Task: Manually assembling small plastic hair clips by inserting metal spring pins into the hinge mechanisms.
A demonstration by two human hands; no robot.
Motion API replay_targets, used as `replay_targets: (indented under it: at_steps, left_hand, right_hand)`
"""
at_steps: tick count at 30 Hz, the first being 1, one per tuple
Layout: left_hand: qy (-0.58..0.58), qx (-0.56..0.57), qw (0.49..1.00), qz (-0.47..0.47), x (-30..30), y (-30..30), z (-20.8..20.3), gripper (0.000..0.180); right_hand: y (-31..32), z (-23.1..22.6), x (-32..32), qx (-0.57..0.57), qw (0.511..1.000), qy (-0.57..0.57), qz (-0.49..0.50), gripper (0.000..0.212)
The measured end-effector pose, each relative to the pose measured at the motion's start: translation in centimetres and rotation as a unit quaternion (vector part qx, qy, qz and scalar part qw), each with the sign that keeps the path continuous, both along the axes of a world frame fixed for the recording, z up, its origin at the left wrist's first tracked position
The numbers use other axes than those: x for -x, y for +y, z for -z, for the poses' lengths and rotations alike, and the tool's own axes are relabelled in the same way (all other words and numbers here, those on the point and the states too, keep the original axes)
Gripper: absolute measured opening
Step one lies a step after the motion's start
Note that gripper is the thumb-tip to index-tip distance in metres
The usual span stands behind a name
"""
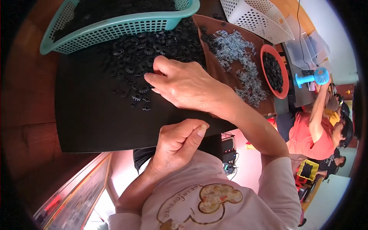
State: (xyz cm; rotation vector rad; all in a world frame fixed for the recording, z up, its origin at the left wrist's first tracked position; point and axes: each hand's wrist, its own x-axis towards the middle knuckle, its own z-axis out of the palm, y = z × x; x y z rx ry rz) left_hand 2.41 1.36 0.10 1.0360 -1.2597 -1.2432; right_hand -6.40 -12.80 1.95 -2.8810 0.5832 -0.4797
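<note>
Blue fan [315, 77] is nr. person [312, 137] in red.

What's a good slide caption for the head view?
Right hand at loose black parts beside a teal basket; left hand curled nearer the body.

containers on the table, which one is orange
The round bowl of black pieces, right of the right hand; the teal basket and white basket are perforated.

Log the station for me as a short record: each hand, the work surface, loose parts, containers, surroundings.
Left hand: curled shut near the table edge; contents hidden
Right hand: fingers bent, at the edge of the black parts; grip unclear
Left hand position: nearer the torso
Surface: black tabletop
Loose parts: black pile; silvery pieces on brown cloth
Containers: teal basket, white basket, orange bowl
Surroundings: blue fan; co-worker in red
</note>
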Motion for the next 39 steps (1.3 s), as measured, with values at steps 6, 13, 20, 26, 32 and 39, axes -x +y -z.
replay_targets:
  at_steps: [6, 13, 20, 26, 32, 39]
  left_hand:
    - [0.028, 0.019, 0.999, 0.000, -0.3, 0.1, 0.3, 0.015]
    - [0.021, 0.012, 1.000, 0.006, -0.3, 0.0, 0.2, 0.014]
    - [0.236, -0.013, 0.968, -0.087, 1.0, 0.3, 1.3, 0.028]
    - [0.251, -0.039, 0.964, -0.078, 1.3, -0.5, 0.3, 0.026]
    - [0.210, -0.048, 0.970, -0.110, 2.1, -0.5, 0.3, 0.015]
    - [0.179, -0.029, 0.979, -0.094, 2.0, -0.6, 0.7, 0.013]
  right_hand:
    - [0.8, 0.2, 1.3, 0.017, 0.999, 0.027, -0.013, 0.011]
    - [0.9, -0.2, 3.2, -0.031, 0.999, -0.022, 0.015, 0.025]
    - [2.7, -1.6, 7.0, -0.089, 0.985, -0.134, 0.057, 0.034]
    - [5.1, -2.2, 7.1, -0.064, 0.983, -0.173, 0.018, 0.041]
    - [4.8, -2.9, 10.7, -0.091, 0.980, -0.173, 0.046, 0.028]
    - [2.7, -3.5, 19.4, -0.137, 0.973, -0.073, 0.169, 0.007]
